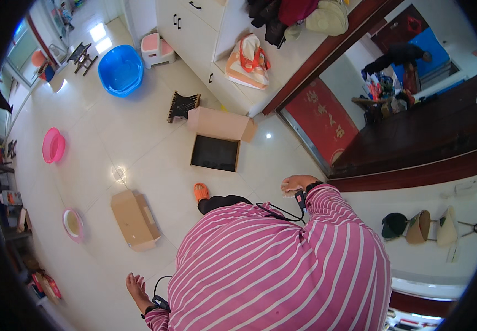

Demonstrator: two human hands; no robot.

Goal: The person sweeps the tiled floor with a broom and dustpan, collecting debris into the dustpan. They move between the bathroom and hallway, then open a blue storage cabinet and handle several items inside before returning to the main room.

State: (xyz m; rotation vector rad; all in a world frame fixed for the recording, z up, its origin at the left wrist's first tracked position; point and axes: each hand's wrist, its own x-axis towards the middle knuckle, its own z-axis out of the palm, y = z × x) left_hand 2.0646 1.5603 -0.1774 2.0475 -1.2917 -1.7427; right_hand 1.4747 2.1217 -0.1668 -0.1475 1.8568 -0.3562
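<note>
My left hand (137, 289) hangs at the lower left with its fingers apart and holds nothing; a cardboard box (135, 219) lies on the floor above it. Near the doorway, my right hand (298, 185) has its fingers extended, and nothing shows in it. Black devices with cables are strapped at both wrists. In front of my body, an open carton (222, 120) with its flaps raised holds a flat black item (215, 153). One foot in an orange clog (200, 192) shows below the carton. Beside the carton stands a small folding stool (183, 106) with a black woven seat.
On the tiled floor are a blue basin (121, 70), pink basin (53, 145), pink-rimmed bowl (73, 224) and step stool (155, 49). A white cabinet (191, 37) bears a bag (247, 62). Beyond the open doorway, a red mat (321, 120) lies near a bending person (399, 58). Hats (418, 226) hang right.
</note>
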